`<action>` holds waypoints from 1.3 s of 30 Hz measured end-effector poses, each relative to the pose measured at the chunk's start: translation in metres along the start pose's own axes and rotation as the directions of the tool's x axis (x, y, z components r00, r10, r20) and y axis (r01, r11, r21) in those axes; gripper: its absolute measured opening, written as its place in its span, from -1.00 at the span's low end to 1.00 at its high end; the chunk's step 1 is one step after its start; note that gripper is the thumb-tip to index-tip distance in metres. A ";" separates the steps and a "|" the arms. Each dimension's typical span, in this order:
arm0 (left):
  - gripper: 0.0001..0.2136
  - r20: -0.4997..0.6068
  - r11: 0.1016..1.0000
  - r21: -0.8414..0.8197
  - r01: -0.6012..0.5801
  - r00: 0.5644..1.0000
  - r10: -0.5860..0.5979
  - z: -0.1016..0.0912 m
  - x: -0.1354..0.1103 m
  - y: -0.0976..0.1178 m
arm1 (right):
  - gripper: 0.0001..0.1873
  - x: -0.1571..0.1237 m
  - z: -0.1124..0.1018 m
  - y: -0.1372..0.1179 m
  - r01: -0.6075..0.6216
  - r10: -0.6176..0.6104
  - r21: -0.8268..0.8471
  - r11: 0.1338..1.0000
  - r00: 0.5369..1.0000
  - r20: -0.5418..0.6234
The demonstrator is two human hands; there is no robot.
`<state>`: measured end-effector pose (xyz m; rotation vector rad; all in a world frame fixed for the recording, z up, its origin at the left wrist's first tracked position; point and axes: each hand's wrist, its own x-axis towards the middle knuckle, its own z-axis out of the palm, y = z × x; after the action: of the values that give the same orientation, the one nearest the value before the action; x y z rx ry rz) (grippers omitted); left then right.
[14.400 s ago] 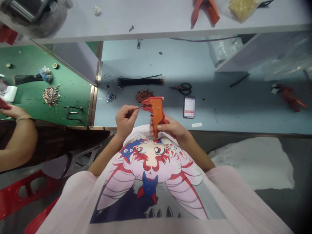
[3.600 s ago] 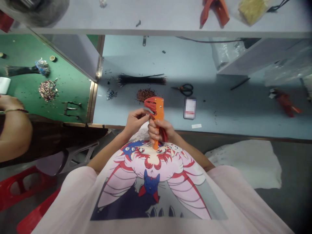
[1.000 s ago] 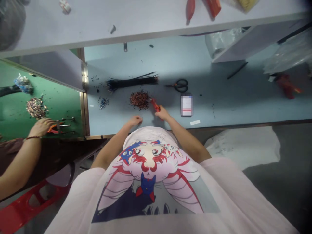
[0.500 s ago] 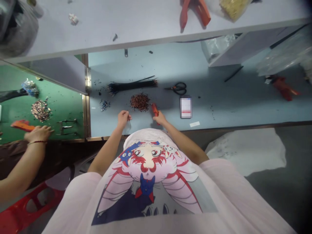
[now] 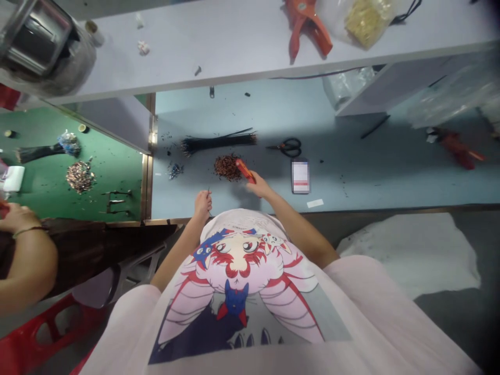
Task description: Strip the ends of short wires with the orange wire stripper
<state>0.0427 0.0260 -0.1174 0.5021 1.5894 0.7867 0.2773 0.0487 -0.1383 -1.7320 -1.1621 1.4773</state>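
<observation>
The red-and-orange plastic hand tool [image 5: 245, 171] is seen nearly edge-on, so whether its jaws are parted cannot be told. Its handle is largely hidden by the right hand [image 5: 259, 186], whose fingers are closed around it. The tool looks slim, mostly red with an orange streak, and is slanted over the pale blue bench [image 5: 351, 187], its tip overlapping in view the pile of copper-brown scraps [image 5: 225, 167].

A thin dark wire [image 5: 208, 190] is pinched by the curled fingers of the left hand [image 5: 202, 204] near the bench's front edge; its middle is concealed, and only short ends are shown.

A co-worker's hand [image 5: 19, 217] is cut off at the left edge. On the white shelf [image 5: 242, 49], yellow contents [image 5: 365, 23], too blurred to be identified, are held in a clear plastic bag [image 5: 338, 26]. A shiny metal-and-black object [image 5: 39, 41], partly cut off, is surrounded by crumpled clear plastic [image 5: 84, 60].
</observation>
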 end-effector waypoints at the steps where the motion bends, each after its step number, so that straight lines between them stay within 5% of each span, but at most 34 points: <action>1: -0.88 -0.010 1.000 -0.009 -0.007 1.000 0.007 0.002 -0.001 0.004 | -0.39 -0.008 -0.001 0.005 -0.053 0.053 -0.001 0.999 0.998 -0.025; 5: -0.92 -0.014 0.998 -0.031 -0.048 0.999 0.047 0.010 -0.008 0.019 | -0.48 -0.041 -0.013 0.031 -0.236 0.242 0.068 0.969 0.965 -0.099; 8: -0.89 0.041 0.995 -0.042 -0.093 0.995 0.094 0.014 -0.020 0.030 | -0.49 -0.063 -0.028 0.041 -0.243 0.264 0.182 0.953 0.959 -0.099; 15: -0.86 0.171 0.960 -0.002 -0.281 0.946 0.277 0.025 -0.053 0.052 | -0.36 -0.092 -0.034 0.013 -0.154 0.114 0.421 0.894 0.986 0.118; 21: -0.94 0.114 0.857 0.018 -0.516 0.852 0.511 0.032 -0.081 0.068 | -0.42 -0.107 -0.009 -0.045 -0.107 -0.127 0.562 0.820 0.924 0.361; 24: -0.93 0.078 0.751 0.089 -0.654 0.756 0.649 0.027 -0.089 0.071 | -0.44 -0.114 -0.002 -0.065 -0.152 -0.182 0.623 0.767 0.880 0.439; 30: -0.87 0.079 0.361 0.449 -0.818 0.438 0.895 0.014 -0.102 0.071 | -0.53 -0.132 -0.007 -0.074 -0.133 -0.180 0.646 0.751 0.901 0.395; 36: -0.86 0.225 0.087 0.579 -0.811 0.262 0.939 0.012 -0.110 0.074 | -0.57 -0.150 -0.019 -0.073 -0.014 -0.234 0.563 0.826 0.901 0.366; 39: -0.87 0.258 0.021 0.591 -0.807 0.213 0.943 0.015 -0.113 0.074 | -0.61 -0.154 -0.019 -0.076 0.010 -0.268 0.565 0.825 0.888 0.375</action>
<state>0.0689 -0.0013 0.0128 2.2224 1.5757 1.2375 0.2754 -0.0516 0.0025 -0.9189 -0.9098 1.9317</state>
